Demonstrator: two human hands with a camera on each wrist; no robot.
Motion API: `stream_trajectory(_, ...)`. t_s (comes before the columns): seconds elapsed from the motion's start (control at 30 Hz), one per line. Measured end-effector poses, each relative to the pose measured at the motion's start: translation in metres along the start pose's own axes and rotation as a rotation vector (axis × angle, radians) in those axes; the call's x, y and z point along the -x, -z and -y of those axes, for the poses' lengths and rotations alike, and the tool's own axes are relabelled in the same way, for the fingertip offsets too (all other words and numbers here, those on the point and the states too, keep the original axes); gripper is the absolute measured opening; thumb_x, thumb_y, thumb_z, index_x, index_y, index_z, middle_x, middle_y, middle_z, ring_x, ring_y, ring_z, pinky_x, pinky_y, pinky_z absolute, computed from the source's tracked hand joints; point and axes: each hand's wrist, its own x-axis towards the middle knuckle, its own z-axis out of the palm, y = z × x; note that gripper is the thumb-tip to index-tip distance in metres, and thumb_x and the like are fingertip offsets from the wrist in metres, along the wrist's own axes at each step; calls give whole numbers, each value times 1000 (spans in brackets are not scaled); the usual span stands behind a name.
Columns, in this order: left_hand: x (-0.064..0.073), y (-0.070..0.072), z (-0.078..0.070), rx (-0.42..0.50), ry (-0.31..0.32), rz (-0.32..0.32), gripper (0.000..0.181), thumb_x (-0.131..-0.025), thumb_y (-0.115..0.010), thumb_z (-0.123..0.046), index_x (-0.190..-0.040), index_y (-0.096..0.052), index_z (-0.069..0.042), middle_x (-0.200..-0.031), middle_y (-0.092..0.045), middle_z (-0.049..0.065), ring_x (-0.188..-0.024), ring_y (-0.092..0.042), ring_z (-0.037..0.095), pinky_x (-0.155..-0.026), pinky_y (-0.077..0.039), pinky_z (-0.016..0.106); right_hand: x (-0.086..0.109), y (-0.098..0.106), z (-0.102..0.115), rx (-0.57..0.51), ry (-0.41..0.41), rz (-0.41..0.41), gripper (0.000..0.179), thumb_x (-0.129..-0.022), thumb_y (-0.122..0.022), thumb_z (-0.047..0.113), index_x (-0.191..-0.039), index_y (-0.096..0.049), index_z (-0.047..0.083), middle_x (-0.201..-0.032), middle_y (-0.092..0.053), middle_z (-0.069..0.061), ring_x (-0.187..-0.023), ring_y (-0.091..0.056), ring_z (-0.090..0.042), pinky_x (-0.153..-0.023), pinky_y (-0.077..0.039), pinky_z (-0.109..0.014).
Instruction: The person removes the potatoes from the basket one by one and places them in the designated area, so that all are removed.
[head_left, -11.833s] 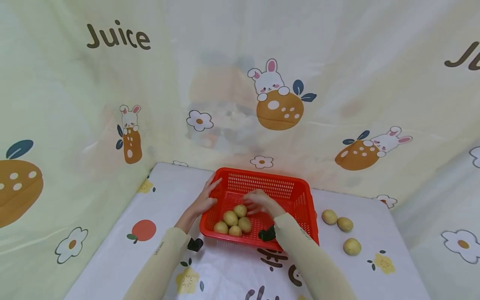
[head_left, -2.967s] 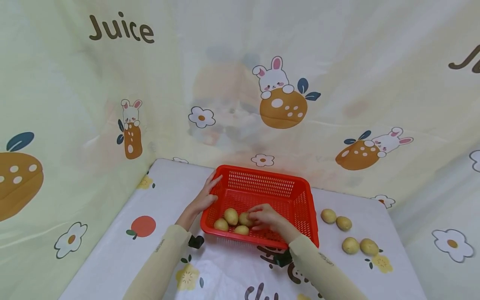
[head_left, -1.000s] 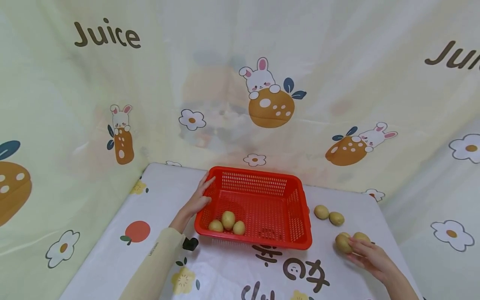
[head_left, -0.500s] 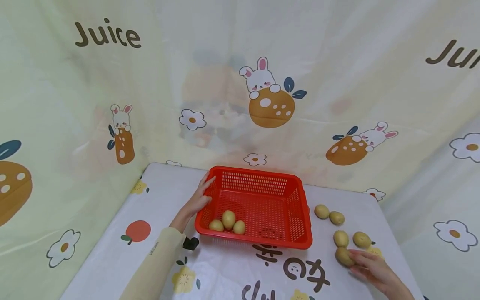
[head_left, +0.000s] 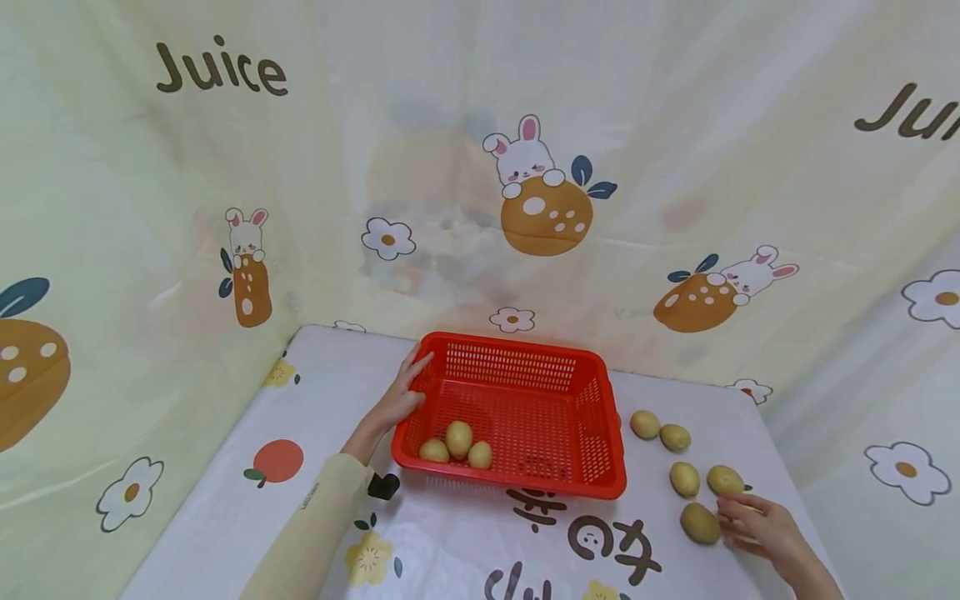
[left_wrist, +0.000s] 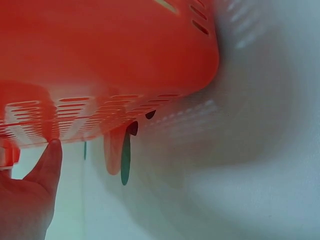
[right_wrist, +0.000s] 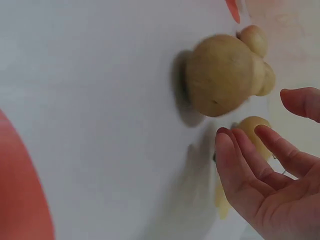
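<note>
At the left side of a red plastic basket, my left hand rests with fingers extended against its rim. The left wrist view shows the thumb touching the basket's slotted outer wall. Three potatoes lie in the basket's near left corner. To the right of the basket, my right hand is beside a potato on the table. In the right wrist view the fingers are spread and loosely bent, apart from that potato, with nothing held.
Several more potatoes lie on the table right of the basket: a pair farther back, one in the middle and one nearer the right edge. A printed cloth curtain rises behind and at both sides.
Potatoes have gone from the basket to the table on the right over the earlier frames. Since half a second ago, my right hand has let go of the nearest potato and drawn slightly right.
</note>
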Motion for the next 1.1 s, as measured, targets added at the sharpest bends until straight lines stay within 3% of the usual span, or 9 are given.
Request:
stream_trajectory(0.13,1,-1,1,6,-10,-24,82,-77,-47,11,-155,-30,-7,-166,2,2,-149,-2,31,-110,-32,58,0,10,14,-17,26,28,37,-99,-57,21,-119,-58,-11,-94,-73,0,-84,-71,-12,-77,-58,-35)
stream_trajectory(0.27,1,1,-1,-1,-18,-23,82,-77,-46,11,-155,-29,-6,-166,3,3,-149,-1,33,-110,-31,60,-5,11,35,34,51,37,51,-100,-56,27,-127,-50,-16,-97,-73,0,-86,-71,-13,-79,-58,-36)
stream_trajectory(0.4,3,6,-13,8,-5,26,81,-78,-46,13,-155,-25,-1,-165,8,10,-149,3,38,-110,-29,60,-10,3,60,81,93,59,61,-101,-53,32,-135,-41,-17,-103,-73,-5,-90,-71,-14,-81,-58,-37)
stream_trajectory(0.53,3,4,-12,13,0,31,81,-78,-46,12,-155,-24,0,-165,8,10,-149,2,37,-111,-29,59,-14,-10,81,9,107,132,64,-103,-50,31,-143,-30,-15,-109,-71,-7,-96,-71,-19,-86,-56,-38)
stream_trajectory(0.6,0,1,-2,3,-9,2,81,-77,-46,11,-155,-26,-3,-166,5,7,-149,0,35,-111,-29,59,-17,-18,90,-80,94,180,67,-103,-50,32,-147,-25,-12,-112,-70,-5,-100,-70,-20,-91,-54,-40)
stream_trajectory(0.77,3,-4,0,-22,-2,-24,81,-77,-47,10,-155,-29,-6,-166,2,2,-149,-3,32,-111,-30,58,-24,-39,107,-215,110,277,64,-102,-51,36,-150,-29,0,-125,-66,-6,-106,-67,-17,-97,-48,-43)
stream_trajectory(0.97,0,-1,1,-2,-9,-2,81,-78,-46,11,-155,-25,-3,-165,7,8,-149,2,36,-110,-28,61,-32,-72,141,-204,143,312,67,-101,-51,41,-154,-27,8,-149,-46,-14,-118,-62,-22,-103,-41,-47)
stream_trajectory(1.1,0,0,1,-1,-18,11,81,-79,-45,11,-156,-24,-3,-165,10,9,-149,4,36,-112,-25,61,-37,-99,161,-202,143,310,69,-101,-51,38,-156,-23,7,-155,-36,-21,-120,-60,-25,-102,-43,-46)
